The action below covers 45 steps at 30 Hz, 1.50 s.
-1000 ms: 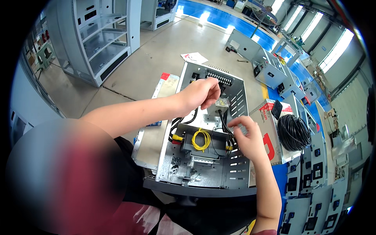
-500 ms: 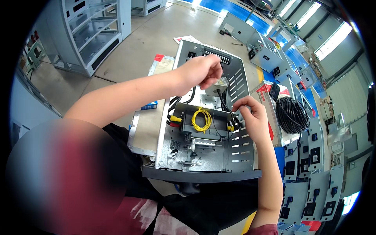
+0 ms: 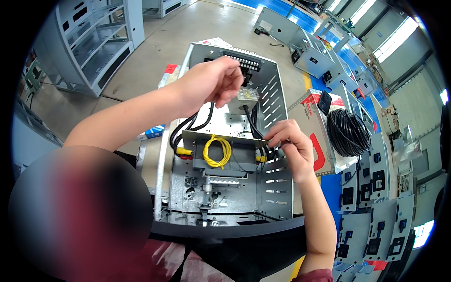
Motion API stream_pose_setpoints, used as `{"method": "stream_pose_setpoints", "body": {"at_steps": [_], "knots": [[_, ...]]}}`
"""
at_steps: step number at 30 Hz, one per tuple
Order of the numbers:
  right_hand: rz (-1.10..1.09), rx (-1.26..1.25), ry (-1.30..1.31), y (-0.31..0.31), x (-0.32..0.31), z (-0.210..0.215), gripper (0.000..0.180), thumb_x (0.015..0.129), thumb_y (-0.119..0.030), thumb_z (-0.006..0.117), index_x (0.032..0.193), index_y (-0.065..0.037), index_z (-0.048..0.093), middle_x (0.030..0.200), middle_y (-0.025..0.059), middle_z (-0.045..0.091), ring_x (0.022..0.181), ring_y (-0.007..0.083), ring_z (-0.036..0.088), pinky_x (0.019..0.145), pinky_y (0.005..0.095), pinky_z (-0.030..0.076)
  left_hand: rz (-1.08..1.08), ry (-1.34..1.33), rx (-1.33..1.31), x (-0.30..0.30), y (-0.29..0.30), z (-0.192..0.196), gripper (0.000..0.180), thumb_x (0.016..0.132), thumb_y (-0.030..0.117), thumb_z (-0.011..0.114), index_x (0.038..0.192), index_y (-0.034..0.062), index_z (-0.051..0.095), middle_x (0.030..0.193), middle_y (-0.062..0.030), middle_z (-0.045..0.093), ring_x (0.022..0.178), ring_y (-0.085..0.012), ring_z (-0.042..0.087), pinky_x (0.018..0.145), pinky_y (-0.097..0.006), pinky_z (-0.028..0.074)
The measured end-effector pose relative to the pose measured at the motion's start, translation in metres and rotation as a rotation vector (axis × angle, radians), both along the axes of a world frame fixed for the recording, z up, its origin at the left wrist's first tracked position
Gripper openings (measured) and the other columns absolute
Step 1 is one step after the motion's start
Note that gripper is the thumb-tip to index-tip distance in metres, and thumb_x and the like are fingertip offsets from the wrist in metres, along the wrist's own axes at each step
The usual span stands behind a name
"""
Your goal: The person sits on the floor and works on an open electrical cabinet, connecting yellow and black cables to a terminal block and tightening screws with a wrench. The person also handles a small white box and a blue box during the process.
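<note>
A grey metal drawer-like enclosure (image 3: 283,108) with slotted sides lies open in front of me. My left hand (image 3: 211,83) hovers over its far half, fingers curled in; whatever they hold, if anything, is hidden. Near the right wall my right hand (image 3: 296,148) pinches at a thin black wire (image 3: 240,165), which loops toward its fingertips. Between and nearer than my hands, a coil of yellow wire (image 3: 217,151) rests on a dark grey block (image 3: 202,162). Yellow-ended thick black cables (image 3: 184,152) sit at both sides of the block. Beyond are a clear-topped box (image 3: 247,95) and a terminal strip (image 3: 249,61).
On the right, a cardboard box (image 3: 300,117) is beside a big coil of black cable (image 3: 348,133) and a phone (image 3: 324,103). Grey panels (image 3: 366,235) with black fittings stand in rows. A tall cabinet frame (image 3: 101,51) stands at far left.
The enclosure sits further left in view, as the view has shifted. My left hand has moved left and slightly nearer; my right hand remains by the right wall, fingers still bent.
</note>
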State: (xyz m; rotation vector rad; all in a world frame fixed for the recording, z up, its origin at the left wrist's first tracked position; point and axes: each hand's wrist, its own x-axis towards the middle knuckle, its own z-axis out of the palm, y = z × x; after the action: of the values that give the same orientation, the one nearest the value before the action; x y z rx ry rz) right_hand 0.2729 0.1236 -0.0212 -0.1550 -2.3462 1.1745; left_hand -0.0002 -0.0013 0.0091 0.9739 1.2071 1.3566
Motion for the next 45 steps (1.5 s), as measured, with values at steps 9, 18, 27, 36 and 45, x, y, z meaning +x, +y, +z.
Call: {"method": "stream_pose_setpoints", "body": {"at_steps": [9, 18, 27, 36, 45], "knots": [[0.118, 0.202, 0.178, 0.024, -0.002, -0.015, 0.016, 0.071, -0.009, 0.05, 0.077, -0.007, 0.065, 0.098, 0.0067, 0.074, 0.098, 0.0252, 0.06, 0.1, 0.0384, 0.036, -0.029, 0.001, -0.083, 0.006, -0.004, 0.006, 0.049, 0.113, 0.044, 0.032, 0.087, 0.0079, 0.054, 0.065, -0.002, 0.049, 0.063, -0.0152, 0.047, 0.066, -0.03, 0.04], [0.146, 0.295, 0.269, 0.042, -0.011, -0.027, 0.013, 0.072, -0.018, 0.052, 0.075, -0.01, 0.062, 0.082, 0.0036, 0.062, 0.087, 0.0235, 0.058, 0.096, 0.0398, 0.031, 0.01, 0.027, -0.121, 0.005, -0.004, 0.004, 0.049, 0.113, 0.042, 0.037, 0.087, 0.0065, 0.058, 0.066, -0.0034, 0.052, 0.064, -0.0157, 0.052, 0.065, -0.03, 0.043], [0.176, 0.342, 0.44, 0.052, -0.022, -0.041, 0.018, 0.081, -0.026, 0.052, 0.075, -0.01, 0.058, 0.073, 0.0057, 0.049, 0.075, 0.0253, 0.052, 0.088, 0.0427, 0.03, -0.021, 0.077, -0.124, 0.004, -0.002, -0.001, 0.048, 0.111, 0.041, 0.037, 0.087, 0.0052, 0.059, 0.068, -0.0036, 0.054, 0.064, -0.0147, 0.052, 0.064, -0.029, 0.043], [0.191, 0.35, 0.517, 0.059, -0.032, -0.046, 0.026, 0.088, -0.031, 0.049, 0.075, -0.01, 0.056, 0.073, 0.0058, 0.049, 0.072, 0.0254, 0.051, 0.087, 0.0445, 0.03, -0.032, 0.169, -0.15, 0.008, -0.002, 0.003, 0.048, 0.111, 0.04, 0.036, 0.088, 0.0042, 0.059, 0.071, -0.0037, 0.054, 0.065, -0.0139, 0.051, 0.067, -0.029, 0.042], [0.198, 0.363, 0.531, 0.061, -0.034, -0.047, 0.028, 0.09, -0.032, 0.048, 0.075, -0.01, 0.056, 0.073, 0.0063, 0.05, 0.071, 0.0255, 0.05, 0.087, 0.0445, 0.031, -0.043, 0.232, -0.157, 0.009, -0.001, 0.006, 0.049, 0.111, 0.041, 0.036, 0.089, 0.0044, 0.059, 0.071, -0.004, 0.054, 0.066, -0.014, 0.05, 0.07, -0.029, 0.042]]}}
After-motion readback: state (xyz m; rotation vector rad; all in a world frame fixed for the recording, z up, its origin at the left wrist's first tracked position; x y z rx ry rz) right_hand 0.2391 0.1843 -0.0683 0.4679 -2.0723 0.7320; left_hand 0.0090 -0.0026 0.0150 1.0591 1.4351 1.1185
